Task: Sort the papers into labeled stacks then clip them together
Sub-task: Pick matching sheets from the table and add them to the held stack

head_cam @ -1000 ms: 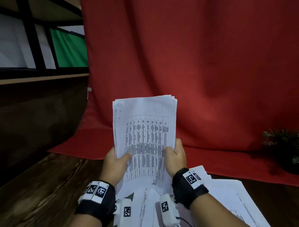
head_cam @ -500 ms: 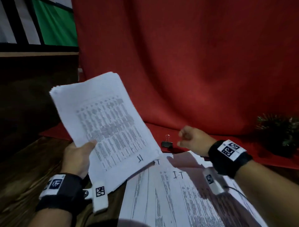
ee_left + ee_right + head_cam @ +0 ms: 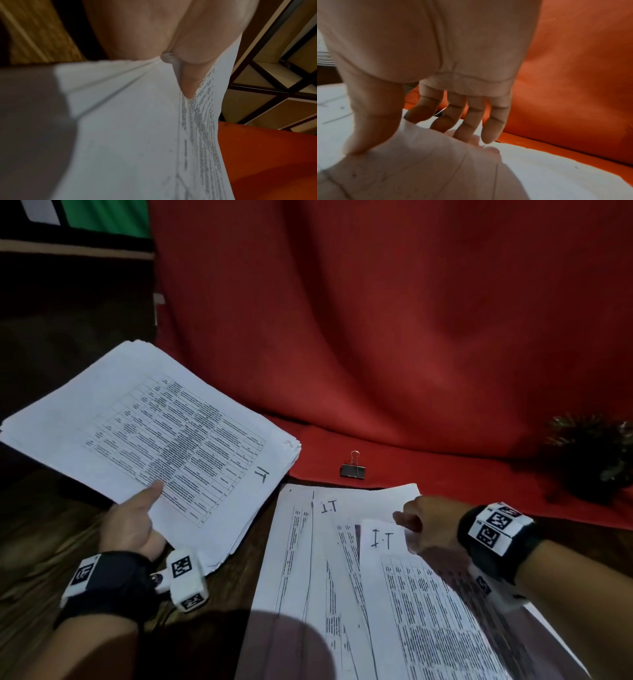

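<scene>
Left hand (image 3: 128,527) pinches the IT stack (image 3: 154,440) by its near edge, held over the table; right hand (image 3: 423,527) is loose above the loose sheets (image 3: 342,577); floppy, slidey paper, so clip it at a squared corner

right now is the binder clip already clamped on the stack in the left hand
No, the binder clip lies loose on the red cloth, apart from the paper stack that the left hand holds.

The stack of papers (image 3: 161,436) was thin white paper, smooth and matt. The binder clip (image 3: 352,470) was shiny black metal. The red cloth (image 3: 376,337) looked soft and matt. The table (image 3: 41,542) was dark wood.
</scene>
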